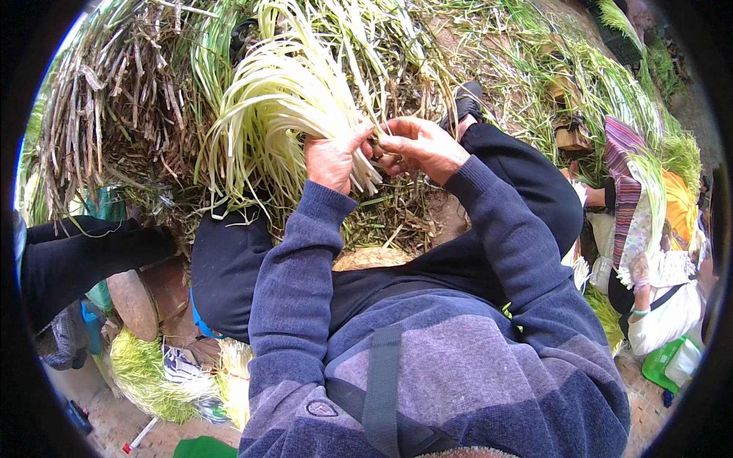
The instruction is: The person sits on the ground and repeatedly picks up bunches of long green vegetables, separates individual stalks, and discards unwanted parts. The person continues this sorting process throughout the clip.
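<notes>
My left hand [332,160] is closed around a bundle of pale yellow-white chives [275,103], whose leaves droop over to the left. The white stem ends [365,173] stick out below my fist, toward me. My right hand [421,146] meets the bundle at its right side, and its thumb and fingers pinch a thin stem [382,129]. Both hands are almost touching, above the ground between my knees. Part of my right fingers is hidden behind the stems.
Dry brown stalks [126,97] are heaped at the left, beside loose green chives [215,63]. Trimmings [395,214] litter the ground. A co-worker's dark-clothed leg [97,252] is close on the left. At the right, another person's gloved hand [639,272] holds chives. A green basket [664,363] stands behind.
</notes>
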A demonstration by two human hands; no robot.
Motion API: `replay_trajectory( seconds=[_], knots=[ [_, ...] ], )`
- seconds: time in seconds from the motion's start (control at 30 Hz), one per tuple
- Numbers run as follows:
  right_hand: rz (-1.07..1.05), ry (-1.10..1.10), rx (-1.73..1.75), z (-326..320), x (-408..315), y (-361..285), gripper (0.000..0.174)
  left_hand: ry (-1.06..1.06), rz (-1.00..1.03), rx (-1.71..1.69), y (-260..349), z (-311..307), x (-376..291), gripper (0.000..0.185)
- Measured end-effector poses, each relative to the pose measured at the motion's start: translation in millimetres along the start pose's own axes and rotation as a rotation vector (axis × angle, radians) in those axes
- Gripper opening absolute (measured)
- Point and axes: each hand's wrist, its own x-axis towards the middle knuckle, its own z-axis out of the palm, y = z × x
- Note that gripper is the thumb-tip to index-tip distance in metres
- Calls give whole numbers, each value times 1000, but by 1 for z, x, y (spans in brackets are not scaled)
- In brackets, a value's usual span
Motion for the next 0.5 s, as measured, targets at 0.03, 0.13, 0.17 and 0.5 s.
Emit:
replay_trajectory(
  seconds=[0.03,0.13,0.17,0.5],
  knots=[
    [-5,-39,81,3,5,0,37,23,4,7,0,-1,-1,16],
    [22,56,63,12,17,2,22,56,73,37,-1,-7,-5,14],
    [10,47,56,13,18,5,22,91,60,67,-1,-9,-6,15],
    [-118,207,-85,-2,4,-1,13,168,171,-52,14,0,-10,24]
  ],
)
